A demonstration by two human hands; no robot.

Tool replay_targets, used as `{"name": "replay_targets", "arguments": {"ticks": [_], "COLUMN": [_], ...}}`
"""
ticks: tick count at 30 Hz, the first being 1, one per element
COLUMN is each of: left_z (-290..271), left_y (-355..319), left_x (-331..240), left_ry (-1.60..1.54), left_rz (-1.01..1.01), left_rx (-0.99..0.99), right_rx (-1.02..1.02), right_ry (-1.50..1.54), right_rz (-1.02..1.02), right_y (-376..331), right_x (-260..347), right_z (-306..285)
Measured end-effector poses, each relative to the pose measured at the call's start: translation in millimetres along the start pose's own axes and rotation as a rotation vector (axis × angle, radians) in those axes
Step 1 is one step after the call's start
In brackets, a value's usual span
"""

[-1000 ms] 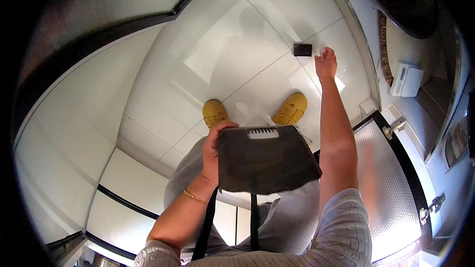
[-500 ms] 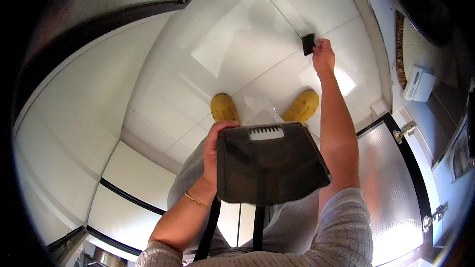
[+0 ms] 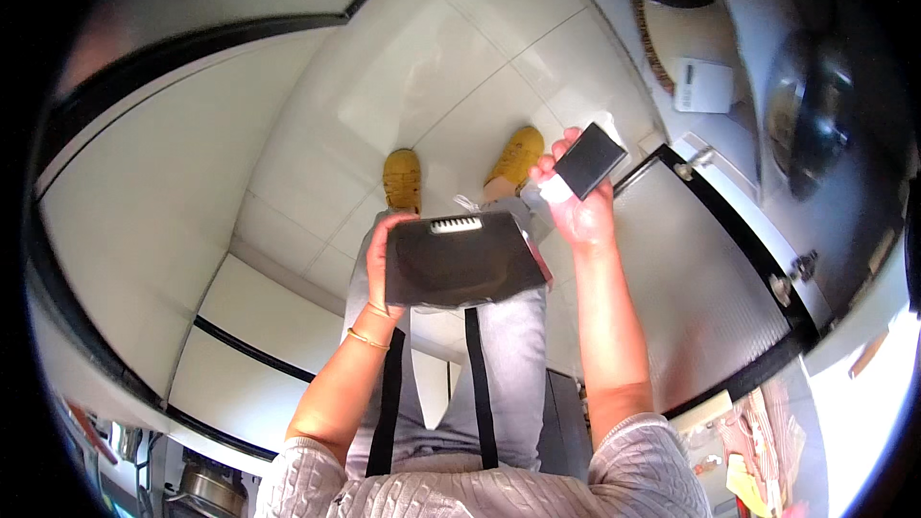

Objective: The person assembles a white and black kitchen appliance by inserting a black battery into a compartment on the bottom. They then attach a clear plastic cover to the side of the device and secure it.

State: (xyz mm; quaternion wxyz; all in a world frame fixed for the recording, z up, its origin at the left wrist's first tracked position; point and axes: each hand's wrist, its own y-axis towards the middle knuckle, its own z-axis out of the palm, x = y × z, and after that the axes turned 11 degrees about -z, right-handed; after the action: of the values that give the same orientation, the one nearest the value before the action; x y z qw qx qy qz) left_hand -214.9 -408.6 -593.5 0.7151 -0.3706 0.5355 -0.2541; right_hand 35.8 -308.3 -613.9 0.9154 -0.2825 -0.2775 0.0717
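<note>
In front of my thighs, my left hand [image 3: 376, 259] grips the left edge of a dark, flat, four-sided piece [image 3: 462, 267]. A white strip with black teeth runs along its far edge, and its near edge looks wavy; I cannot make out its kind. To the right, my right hand [image 3: 587, 216] is raised palm up, apart from that piece. Its fingers are bent around a small black rectangular block [image 3: 591, 161] with a smooth face. Something whitish shows beside the block, too bright to make out.
An open cabinet door [image 3: 710, 278] with a black frame and ribbed panel stands at my right, hinges showing. Beyond it is a counter with a white device [image 3: 704, 85] and a dark wok-like pan [image 3: 811, 105]. Pale cabinets [image 3: 182, 192] line the left. Yellow shoes [image 3: 402, 180] stand on the tiles.
My right hand has come back from far over the floor toward my body and turned palm up with the black block. My left hand still holds the dark flat piece. The view has shifted.
</note>
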Motion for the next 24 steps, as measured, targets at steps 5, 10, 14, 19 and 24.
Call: {"name": "replay_targets", "arguments": {"ticks": [5,10,14,19,24], "left_z": [24,53,81,131,200], "left_y": [-58,-117,-159,-212,-251], "left_x": [-94,-184,-242,-293,-318], "left_ry": [0.219,-0.155,-0.227,-0.195,-0.153], "left_rz": [0.104,-0.098,-0.180,-0.279,-0.368], "left_rx": [-0.076,0.049,0.304,0.530,0.723], "right_rx": [0.153,0.137,0.096,0.146,0.004], "right_ry": [-0.029,-0.364,-0.561,-0.613,-0.656], "right_rz": [-0.167,-0.333,-0.530,-0.685,-0.799], "right_y": [-78,-158,-216,-290,-346], "right_x": [60,123,173,230,271], "right_z": [77,159,204,262,267]}}
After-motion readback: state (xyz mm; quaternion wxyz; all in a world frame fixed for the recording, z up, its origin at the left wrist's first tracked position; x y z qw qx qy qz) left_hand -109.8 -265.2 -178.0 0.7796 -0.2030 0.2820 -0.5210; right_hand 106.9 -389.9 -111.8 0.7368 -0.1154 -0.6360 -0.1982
